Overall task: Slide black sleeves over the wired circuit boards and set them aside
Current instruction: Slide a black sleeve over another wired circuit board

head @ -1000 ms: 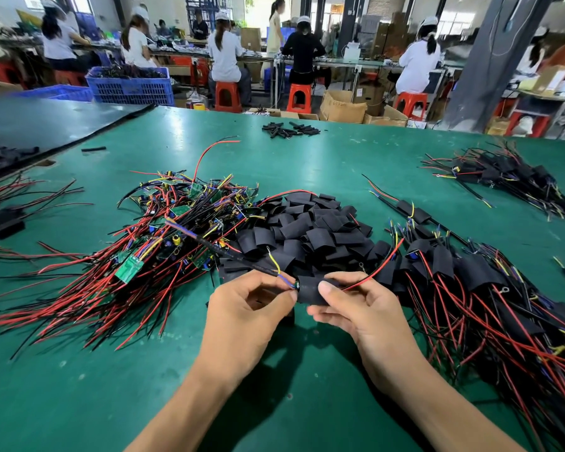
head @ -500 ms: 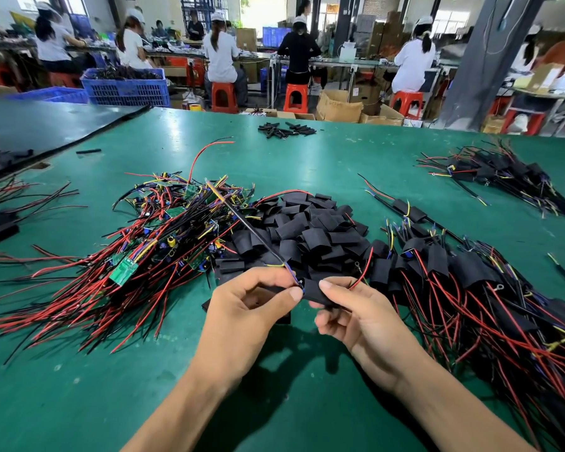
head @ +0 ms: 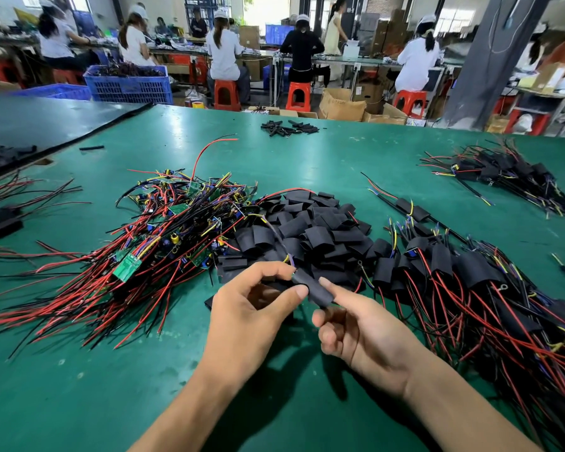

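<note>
A black sleeve (head: 312,288) hangs between my hands above the green table (head: 79,386), with thin wires running out of its upper end. My left hand (head: 252,314) pinches the sleeve's upper left end with thumb and forefinger. My right hand (head: 362,331) holds its lower right end, forefinger stretched along it. Whether a board is inside cannot be told. Behind my hands lies a heap of loose black sleeves (head: 307,230). To the left is a tangle of bare wired circuit boards (head: 163,243). On the right lies a pile of sleeved boards (head: 470,288).
Another bundle of sleeved wires (head: 509,181) lies at the far right. A small cluster of black tubes (head: 289,128) sits near the far edge. Red and black wires (head: 7,203) spread at the left edge. Beyond the table, blue crates (head: 129,83), red stools and several seated people.
The sleeve has tilted down to the right in my hands. My right forefinger has straightened along it and the trailing wires have swung from the left towards the middle.
</note>
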A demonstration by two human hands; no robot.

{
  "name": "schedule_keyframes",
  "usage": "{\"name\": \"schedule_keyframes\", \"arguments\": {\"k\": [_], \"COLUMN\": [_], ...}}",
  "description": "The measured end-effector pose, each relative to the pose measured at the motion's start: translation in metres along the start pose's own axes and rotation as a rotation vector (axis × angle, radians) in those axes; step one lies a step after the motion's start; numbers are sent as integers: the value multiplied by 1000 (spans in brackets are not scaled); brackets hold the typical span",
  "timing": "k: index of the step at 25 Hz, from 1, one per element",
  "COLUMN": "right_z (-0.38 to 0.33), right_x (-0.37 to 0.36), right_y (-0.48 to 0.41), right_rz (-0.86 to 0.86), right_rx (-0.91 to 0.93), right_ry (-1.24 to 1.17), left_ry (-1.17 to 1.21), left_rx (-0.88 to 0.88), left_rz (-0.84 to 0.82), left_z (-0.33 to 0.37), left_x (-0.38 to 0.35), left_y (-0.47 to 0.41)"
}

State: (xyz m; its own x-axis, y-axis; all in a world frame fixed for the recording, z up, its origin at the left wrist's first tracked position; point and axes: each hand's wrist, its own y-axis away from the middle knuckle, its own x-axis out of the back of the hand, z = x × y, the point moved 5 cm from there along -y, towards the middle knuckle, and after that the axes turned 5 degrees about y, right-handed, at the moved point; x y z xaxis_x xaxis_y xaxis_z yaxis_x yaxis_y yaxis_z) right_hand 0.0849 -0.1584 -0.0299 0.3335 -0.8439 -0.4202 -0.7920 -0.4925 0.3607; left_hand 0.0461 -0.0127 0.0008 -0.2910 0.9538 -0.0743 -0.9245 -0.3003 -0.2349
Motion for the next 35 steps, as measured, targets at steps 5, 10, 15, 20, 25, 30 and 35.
{"name": "schedule_keyframes", "arguments": {"k": [5, 10, 15, 20, 25, 30, 35], "right_z": [-7, -9, -8, -7, -8, -6, -5], "right_x": [-5, 2, 2, 2, 1, 0, 2], "right_y": [2, 1, 0, 0, 3, 3, 2], "right_rz": [50, 109, 115, 121, 129, 142, 142], "right_rx": [238, 237, 247, 243, 215, 189, 172], "right_ry": [278, 239, 233, 232, 276, 227, 232], "left_ry": [39, -12, -54, -52, -136, -234, -254], "left_rx": [14, 2, 30, 122, 40, -137, -176], "left_rz": [93, 57, 57, 60, 116, 132, 135], "left_z": [-2, -2, -5, -10, -5, 2, 5], "left_x": [5, 3, 5, 6, 7, 6, 6], "left_y": [0, 0, -2, -1, 0, 1, 2]}}
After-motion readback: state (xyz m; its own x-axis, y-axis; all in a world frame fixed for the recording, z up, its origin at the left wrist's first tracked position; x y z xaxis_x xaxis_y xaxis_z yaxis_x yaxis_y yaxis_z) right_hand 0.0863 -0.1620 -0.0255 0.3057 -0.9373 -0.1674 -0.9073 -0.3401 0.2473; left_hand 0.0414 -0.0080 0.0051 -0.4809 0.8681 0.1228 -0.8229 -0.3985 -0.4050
